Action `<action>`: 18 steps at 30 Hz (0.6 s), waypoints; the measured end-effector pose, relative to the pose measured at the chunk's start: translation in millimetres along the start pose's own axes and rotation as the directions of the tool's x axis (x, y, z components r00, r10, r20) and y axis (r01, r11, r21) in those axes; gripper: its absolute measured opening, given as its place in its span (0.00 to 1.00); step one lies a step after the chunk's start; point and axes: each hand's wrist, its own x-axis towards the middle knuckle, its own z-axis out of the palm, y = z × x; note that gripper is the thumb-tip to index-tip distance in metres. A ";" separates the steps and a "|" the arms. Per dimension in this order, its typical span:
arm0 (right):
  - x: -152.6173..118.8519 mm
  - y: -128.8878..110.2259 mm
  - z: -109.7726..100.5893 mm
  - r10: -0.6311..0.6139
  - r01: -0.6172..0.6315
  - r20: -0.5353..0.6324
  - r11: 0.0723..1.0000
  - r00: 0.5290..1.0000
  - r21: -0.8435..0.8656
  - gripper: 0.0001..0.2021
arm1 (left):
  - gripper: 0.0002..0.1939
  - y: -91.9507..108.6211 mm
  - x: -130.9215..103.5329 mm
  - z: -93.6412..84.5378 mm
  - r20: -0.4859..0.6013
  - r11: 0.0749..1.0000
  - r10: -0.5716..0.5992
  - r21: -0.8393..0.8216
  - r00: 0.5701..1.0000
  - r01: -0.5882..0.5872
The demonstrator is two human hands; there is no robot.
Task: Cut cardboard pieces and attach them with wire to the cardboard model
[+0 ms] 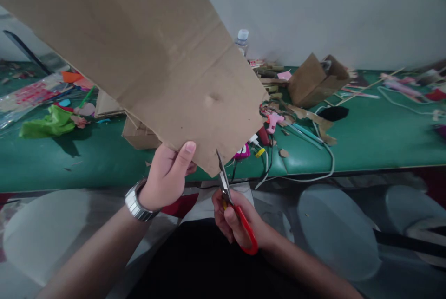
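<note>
A large brown sheet of cardboard (195, 76) is held up at a slant over the green bench, spanning the upper left of the view. My left hand (167, 173) pinches its lower left edge, thumb on the near face and the other fingers mostly behind. In my right hand (237, 220) are scissors (226, 187) with red handles, fingers wrapped round the grips. Their metal blades point up and meet the cardboard near its lowest corner, one blade in front of the sheet. Whether the blades are fully closed is hard to see.
On the green bench (216, 162) lie a pink glue gun (274, 121), white cables, cardboard scraps and green crumpled material (49, 123). An open cardboard box (315, 81) and a bottle (242, 41) stand toward the wall. Grey stools (337, 229) flank my body.
</note>
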 end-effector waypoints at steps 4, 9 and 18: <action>-0.7 0.1 -4.4 -0.002 0.002 0.009 0.998 1.000 -0.055 0.23 | 0.16 1.3 0.6 -0.8 0.027 1.000 0.001 -0.007 1.000 0.000; -1.4 -0.3 -11.0 -0.016 0.009 -0.033 0.981 0.999 -0.194 0.23 | 0.18 2.4 2.3 -1.6 0.058 1.000 -0.005 -0.018 0.998 0.006; 3.5 3.5 -16.0 -0.075 0.043 -0.079 0.938 0.994 -0.345 0.24 | 0.16 6.0 6.5 -2.3 0.107 0.996 -0.048 -0.063 0.993 0.055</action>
